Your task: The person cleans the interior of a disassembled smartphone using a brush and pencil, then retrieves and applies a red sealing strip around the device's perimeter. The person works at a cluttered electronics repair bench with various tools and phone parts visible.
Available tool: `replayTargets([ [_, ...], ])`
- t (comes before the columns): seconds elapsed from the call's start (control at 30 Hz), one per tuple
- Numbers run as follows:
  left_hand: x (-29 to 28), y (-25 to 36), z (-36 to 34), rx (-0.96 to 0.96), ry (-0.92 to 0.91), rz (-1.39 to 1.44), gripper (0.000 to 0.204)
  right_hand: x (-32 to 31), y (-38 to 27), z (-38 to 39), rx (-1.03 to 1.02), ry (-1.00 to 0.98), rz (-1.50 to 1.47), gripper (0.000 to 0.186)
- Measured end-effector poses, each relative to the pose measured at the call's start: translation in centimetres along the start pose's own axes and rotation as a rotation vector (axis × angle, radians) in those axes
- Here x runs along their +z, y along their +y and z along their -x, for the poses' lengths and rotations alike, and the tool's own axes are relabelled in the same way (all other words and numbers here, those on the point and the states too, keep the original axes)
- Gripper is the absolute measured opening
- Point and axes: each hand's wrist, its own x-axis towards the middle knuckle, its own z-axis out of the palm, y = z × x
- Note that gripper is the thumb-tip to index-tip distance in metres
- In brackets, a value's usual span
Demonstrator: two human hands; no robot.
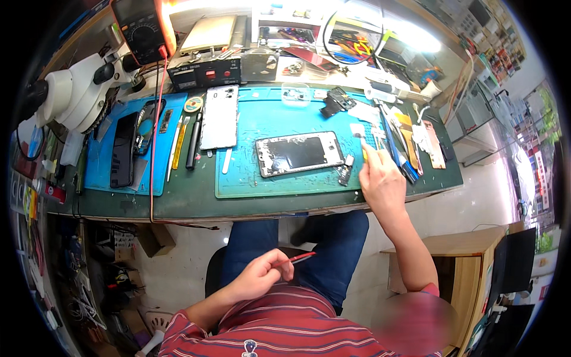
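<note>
My left hand (262, 275) is closed above my lap, below the bench edge. From its fingers a thin red stick-like tool (303, 257) with a greyish edge points to the right. My right hand (382, 179) reaches over the right side of the blue mat (285, 189), fingers bent together and pointing away from me. Whatever may be between those fingertips is hidden. Just beyond them lies a small white piece (357, 130). Left of this hand rests an opened phone (299, 153) with a dark centre and ragged pale border, and small dark parts (345, 172) beside it.
Screwdrivers and slim tools (394, 140) crowd the mat's right side. A white phone panel (219, 117) lies at its upper left. Farther left are a dark phone (124, 149) on a second mat, a microscope (77, 95) and a multimeter (141, 27) with a hanging red lead.
</note>
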Motion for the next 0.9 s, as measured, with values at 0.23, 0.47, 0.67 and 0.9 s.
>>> replayTargets([
  [0.23, 0.1, 2.3, -3.5, -0.026, -0.239, -0.053, 0.019, 0.2, 5.7, -0.4, 0.224, 0.045, -0.078, 0.038],
  [0.47, -0.5, 5.5, -7.6, 0.043, -0.488, -0.019, 0.031, -4.2, 3.8, 0.7, 0.005, 0.043, -0.444, 0.036],
  [0.67, 0.9, 6.3, -6.6, 0.308, -0.405, 0.172, 0.039, -5.5, -0.7, 5.5, 0.092, -0.518, -1.379, 0.031],
  [0.9, 1.8, 8.0, -5.0, 0.541, -0.044, -0.63, 0.041, -6.6, -2.6, 6.2, -0.188, -0.436, -1.014, 0.027],
])
